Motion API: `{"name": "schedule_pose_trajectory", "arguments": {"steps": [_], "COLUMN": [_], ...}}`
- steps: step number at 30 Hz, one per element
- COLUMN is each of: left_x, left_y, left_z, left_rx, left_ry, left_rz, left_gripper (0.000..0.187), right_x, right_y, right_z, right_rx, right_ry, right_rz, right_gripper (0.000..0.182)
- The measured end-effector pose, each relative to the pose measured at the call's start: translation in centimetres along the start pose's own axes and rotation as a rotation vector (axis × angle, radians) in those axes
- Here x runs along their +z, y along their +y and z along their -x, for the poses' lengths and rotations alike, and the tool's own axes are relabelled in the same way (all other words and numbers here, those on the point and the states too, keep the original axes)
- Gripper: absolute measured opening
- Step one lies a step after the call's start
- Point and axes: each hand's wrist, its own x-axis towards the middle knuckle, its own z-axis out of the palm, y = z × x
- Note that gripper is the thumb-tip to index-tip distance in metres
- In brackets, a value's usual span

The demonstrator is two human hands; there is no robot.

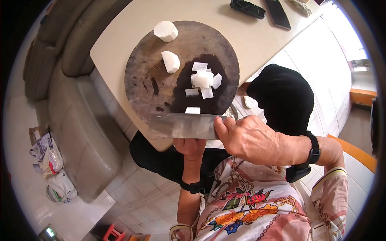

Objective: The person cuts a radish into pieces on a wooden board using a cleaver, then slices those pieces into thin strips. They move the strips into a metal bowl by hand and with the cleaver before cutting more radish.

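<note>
My right hand (249, 136) is wrapped around the handle end of a broad cleaver (185, 126), its blade lying across the near edge of a round wooden chopping board (140, 80). Below the blade, my left hand (189, 147) is curled, its fingertips hidden by the steel. Just past the blade, in line with the left hand, shows the white end of a radish piece (193, 110). Thin white radish slices (203, 79) lie in a loose pile on a wet patch of the board. Two larger peeled radish chunks, one upper (165, 31) and one lower (171, 62), sit farther left.
The board rests on a cream table (116, 44). A dark case (247, 9) and a phone (277, 14) lie on its far side. A grey sofa (84, 128) stands to the left, with bags (52, 164) on the floor. A metal bowl (232, 112) is partly visible beside the board.
</note>
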Motion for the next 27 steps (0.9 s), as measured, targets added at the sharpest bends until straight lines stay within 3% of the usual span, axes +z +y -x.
{"name": "schedule_pose_trajectory", "arguments": {"steps": [6, 16, 20, 27], "left_x": [0.0, 0.0, 0.3, 0.4], "left_y": [0.0, 0.8, 0.9, 0.7], "left_z": [0.4, -1.7, -1.7, -1.0], "left_rx": [-0.037, -0.027, -0.002, -0.035], "left_ry": [-0.018, 0.006, 0.017, 0.035], "left_rz": [0.003, -0.005, 0.018, -0.029], "left_gripper": [0.027, 0.021, 0.02, 0.017], "right_x": [-0.1, 1.4, 2.3, 0.6], "right_y": [0.1, 1.1, 3.1, 0.8], "right_z": [-0.6, -2.8, -3.2, -0.2], "right_rx": [-0.022, -0.061, 0.1, 0.011], "right_ry": [-0.025, 0.116, 0.282, 0.162], "right_rz": [0.033, 0.09, -0.202, -0.176], "right_gripper": [0.05, 0.027, 0.014, 0.026]}}
